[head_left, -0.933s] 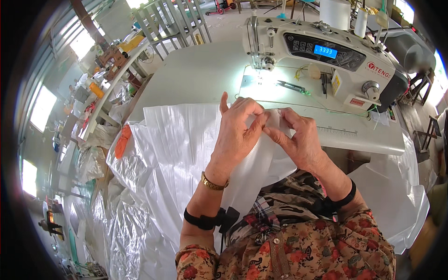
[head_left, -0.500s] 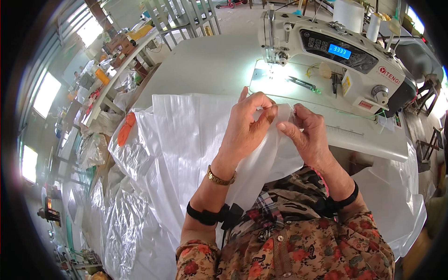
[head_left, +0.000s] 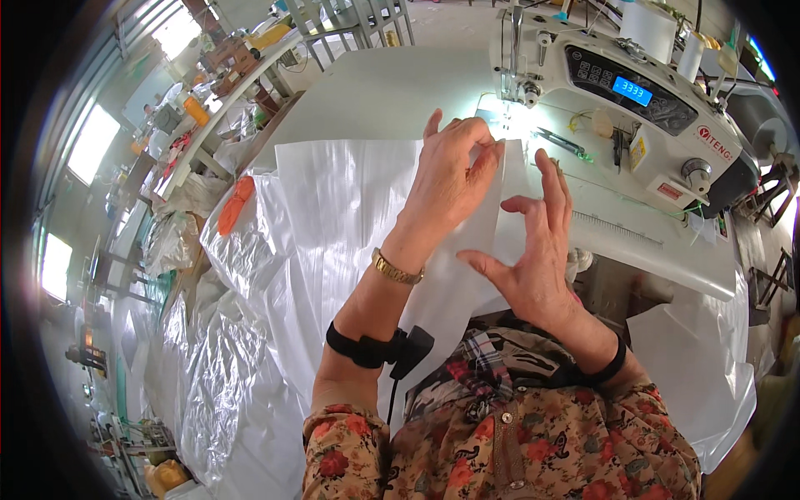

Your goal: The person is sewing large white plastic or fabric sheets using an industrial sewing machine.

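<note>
A large sheet of white plastic-like fabric (head_left: 342, 200) drapes over the front of the table and hangs down on my left. My left hand (head_left: 454, 171) is closed, thumb and fingertips pinching the sheet's upper right edge just short of the lit needle area. Beside it, my right hand (head_left: 537, 250) is open, its fingers spread and its thumb stretched out over the sheet, with nothing held. The sewing machine (head_left: 617, 92) stands at the back right, its lamp lighting the needle plate. Thread snips (head_left: 562, 143) lie on the machine bed, to the right of the needle.
An orange-red bundle (head_left: 237, 206) lies at the sheet's left side. White thread cones (head_left: 647, 32) stand behind the machine. A ruler scale (head_left: 617, 229) runs along the table's front edge. More white sheeting (head_left: 692, 358) hangs at the right. A cluttered side bench (head_left: 225, 125) is at the far left.
My right hand has let go of the sheet's edge and opened, with its fingers spread. My left hand keeps its pinch and sits slightly higher in view. The whole view has shifted a little.
</note>
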The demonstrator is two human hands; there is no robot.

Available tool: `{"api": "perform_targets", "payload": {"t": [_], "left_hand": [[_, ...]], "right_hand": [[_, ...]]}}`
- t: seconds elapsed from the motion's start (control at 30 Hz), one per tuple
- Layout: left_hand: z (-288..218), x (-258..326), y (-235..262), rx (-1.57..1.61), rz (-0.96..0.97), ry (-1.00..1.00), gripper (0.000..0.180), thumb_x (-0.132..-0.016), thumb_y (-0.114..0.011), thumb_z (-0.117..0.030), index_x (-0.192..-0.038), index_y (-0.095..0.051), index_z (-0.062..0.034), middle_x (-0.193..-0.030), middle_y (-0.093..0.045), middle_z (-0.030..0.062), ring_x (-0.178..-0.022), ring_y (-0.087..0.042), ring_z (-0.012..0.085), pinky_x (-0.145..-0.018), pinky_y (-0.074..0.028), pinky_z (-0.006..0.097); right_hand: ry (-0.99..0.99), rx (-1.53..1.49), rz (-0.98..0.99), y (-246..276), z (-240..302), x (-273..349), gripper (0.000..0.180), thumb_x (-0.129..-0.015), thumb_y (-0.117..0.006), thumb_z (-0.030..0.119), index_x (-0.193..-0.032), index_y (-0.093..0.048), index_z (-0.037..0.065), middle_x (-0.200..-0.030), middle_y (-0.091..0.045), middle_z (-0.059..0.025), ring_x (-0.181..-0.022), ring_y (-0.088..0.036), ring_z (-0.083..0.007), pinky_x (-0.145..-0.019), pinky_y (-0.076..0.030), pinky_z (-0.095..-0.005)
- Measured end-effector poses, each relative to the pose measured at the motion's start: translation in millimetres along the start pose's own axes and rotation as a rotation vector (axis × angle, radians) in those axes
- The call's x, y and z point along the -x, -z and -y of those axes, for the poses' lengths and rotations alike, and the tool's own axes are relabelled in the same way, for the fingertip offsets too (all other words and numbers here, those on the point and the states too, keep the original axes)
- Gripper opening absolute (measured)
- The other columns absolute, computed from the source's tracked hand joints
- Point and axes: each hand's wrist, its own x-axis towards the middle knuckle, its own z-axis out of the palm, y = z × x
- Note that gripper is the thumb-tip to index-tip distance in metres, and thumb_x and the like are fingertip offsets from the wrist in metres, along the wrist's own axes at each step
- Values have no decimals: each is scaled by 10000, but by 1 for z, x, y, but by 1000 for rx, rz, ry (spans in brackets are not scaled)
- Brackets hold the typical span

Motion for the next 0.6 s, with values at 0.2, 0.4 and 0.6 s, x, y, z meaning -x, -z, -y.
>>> {"api": "perform_targets", "payload": {"t": [0.2,0.4,0.6], "left_hand": [[-1,-3,6,-45,3,11,133,-891,-641,-100,-810,-562,-30,-714,-612,38,-658,-592,175,-1092,-309,484],[-4,-1,11,252,-13,29,167,-865,-686,-79,-763,-585,6,-700,-625,30,-639,-556,110,-945,-449,374],[-8,7,-1,425,2,173,140,-865,-675,-27,-770,-596,39,-710,-599,20,-680,-508,38,-533,-436,204]], "right_hand": [[92,128,-111,-6,-36,-6,259,-824,-734,122,-980,-552,24,-1436,-417,-232,-1330,-357,-458,-1048,-349,-511],[-484,-936,160,18,-63,-26,186,-973,-597,171,-877,-564,15,-1184,-627,-103,-1260,-452,-183,-1051,-323,-342],[-366,-752,-17,3,-50,-31,299,-966,-627,283,-1059,-551,9,-1090,-630,-139,-1081,-551,-148,-894,-452,-287]]}}
